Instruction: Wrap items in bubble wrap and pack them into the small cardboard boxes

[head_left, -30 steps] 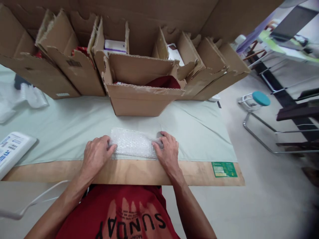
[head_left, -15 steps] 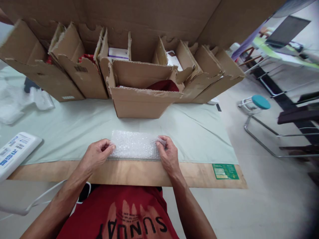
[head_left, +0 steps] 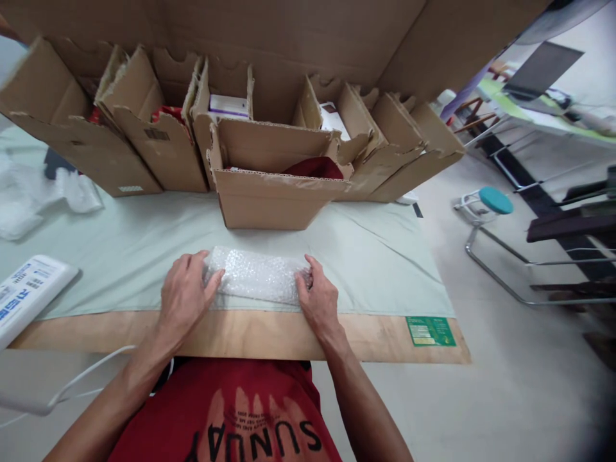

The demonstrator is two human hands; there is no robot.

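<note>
A clear piece of bubble wrap (head_left: 257, 274) lies in front of me at the near edge of the pale green cloth. My left hand (head_left: 187, 285) grips its left end, thumb on top and fingers round the far side. At the other end, my right hand (head_left: 317, 292) holds the wrap between thumb and fingers. Whether anything is inside the wrap I cannot tell. Just beyond it stands an open cardboard box (head_left: 282, 199) with dark red material showing inside.
Behind it runs a row of cardboard bins (head_left: 128, 138), some holding red items or white boxes (head_left: 228, 106). Loose bubble wrap (head_left: 43, 199) and a white device with printed labels (head_left: 33, 292) lie left. A green card (head_left: 430, 331) sits on the wooden edge; a teal stool (head_left: 495, 200) stands right.
My left hand has shifted from pinching the wrap's near left corner to wrapping round its left end. The bubble wrap now looks narrower and slightly tilted. My right hand has moved slightly left.
</note>
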